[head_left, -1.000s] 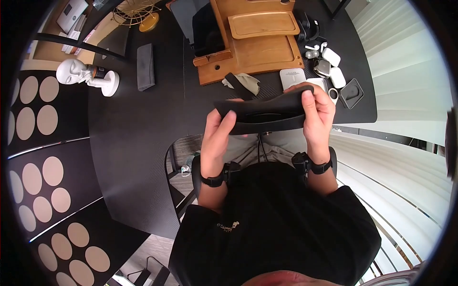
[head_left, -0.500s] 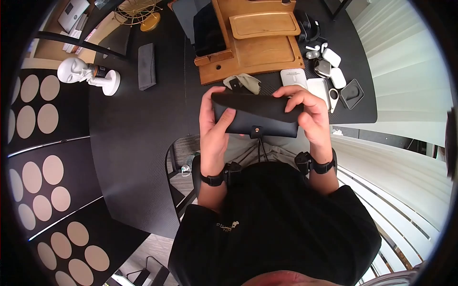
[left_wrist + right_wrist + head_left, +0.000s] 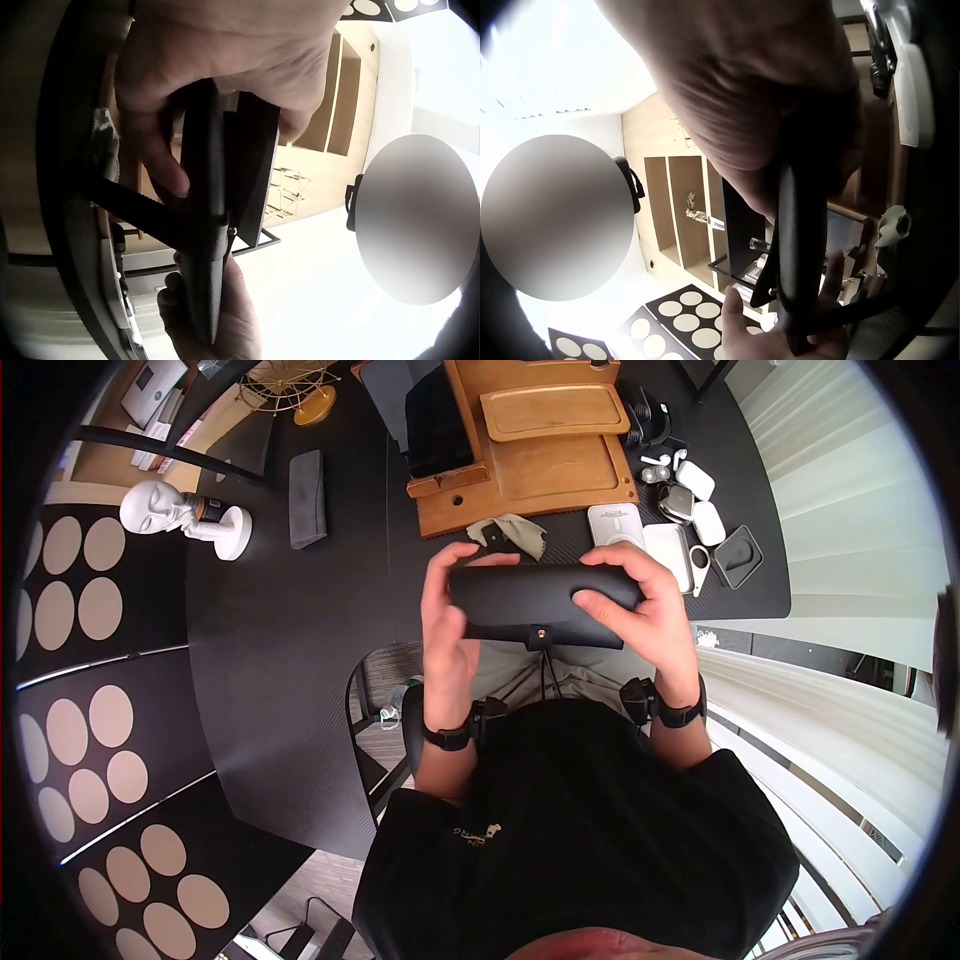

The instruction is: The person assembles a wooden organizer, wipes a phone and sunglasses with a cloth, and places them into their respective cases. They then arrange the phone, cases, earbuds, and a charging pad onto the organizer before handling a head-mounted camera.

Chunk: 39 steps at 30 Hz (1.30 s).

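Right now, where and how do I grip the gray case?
I'd pinch the gray case across its middle, from above: it's long and narrow, with bare desk on both long sides. The left hand is nearer but is at the black case.

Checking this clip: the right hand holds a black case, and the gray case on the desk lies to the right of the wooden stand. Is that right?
Not quite: the gray case lies left of the wooden stand, as the head view shows. The right hand does hold a black case.
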{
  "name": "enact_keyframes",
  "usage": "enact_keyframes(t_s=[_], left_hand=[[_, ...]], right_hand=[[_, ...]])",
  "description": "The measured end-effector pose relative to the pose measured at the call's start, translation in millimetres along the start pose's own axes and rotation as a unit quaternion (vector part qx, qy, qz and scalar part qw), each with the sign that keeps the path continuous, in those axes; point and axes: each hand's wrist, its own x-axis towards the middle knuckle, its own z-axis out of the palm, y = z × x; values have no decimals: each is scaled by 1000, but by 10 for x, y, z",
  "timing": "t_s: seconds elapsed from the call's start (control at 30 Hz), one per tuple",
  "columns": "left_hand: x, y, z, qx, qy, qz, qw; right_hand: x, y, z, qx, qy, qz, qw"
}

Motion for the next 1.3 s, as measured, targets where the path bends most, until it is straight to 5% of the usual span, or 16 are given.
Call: enact_keyframes(t_s=[0.13,0.2,0.27,0.33,0.4,0.47,0.53,0.67,0.73,0.87,1.07,1.13,1.3], left_hand=[[-85,93,-19,150,85,-130,976],[-95,109,-58,83,56,-122,987],[-111,36,-158,50,36,-62,996],[-121,19,-181,16,17,0,1000],[-119,47,-148,-26,-8,28,999],[-118,60,-119,-22,-25,28,999],[-131,63,-84,-15,-56,28,998],[-220,119,-5,-16,-74,-4,997],[-246,193,15,-37,-139,-68,987],[-243,280,-142,78,-226,-166,957],[-142,305,-150,243,-161,-147,945],[-102,268,-114,319,-57,-112,939],[-25,54,-72,255,58,-18,965]], right_hand=[[-27,-14,21,9,21,-69,997],[-43,-12,29,60,28,-66,996],[-47,33,39,353,28,-78,932],[-40,132,-35,355,6,-100,930],[-52,86,-106,238,-130,57,961],[-39,-14,116,175,-85,-19,981],[-58,-2,182,216,-207,41,953],[-77,-86,254,313,-184,195,911],[-35,47,292,176,-85,77,978],[10,183,271,264,53,13,963],[-64,156,37,220,103,-16,970],[-90,72,41,240,109,-37,964],[-37,-210,158,-52,13,-205,977]])
